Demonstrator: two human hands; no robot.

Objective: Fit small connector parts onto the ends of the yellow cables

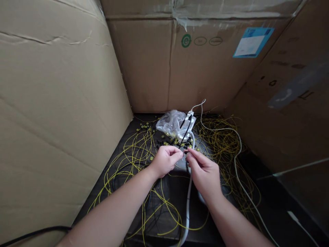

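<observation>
My left hand [167, 160] is closed in a pinch, thumb against forefinger, over the middle of the dark table. Close to it on the right, my right hand [205, 171] also pinches, its fingertips almost meeting the left ones. A tiny dark bit shows at the right fingertips, too small to name. What the left fingers hold, if anything, is hidden. Thin yellow wires [128, 158] lie loose to the left and below the hands. Just beyond the fingertips are small yellow and black pieces [168, 141], scattered on the table.
Cardboard boxes [144, 61] wall in the table [113, 168] at the back and both sides. A clear plastic bag [169, 123] lies beside a white power strip [189, 120] with a black cable. A tangle of yellow wire [218, 140] and a thin white cable [239, 157] are at right.
</observation>
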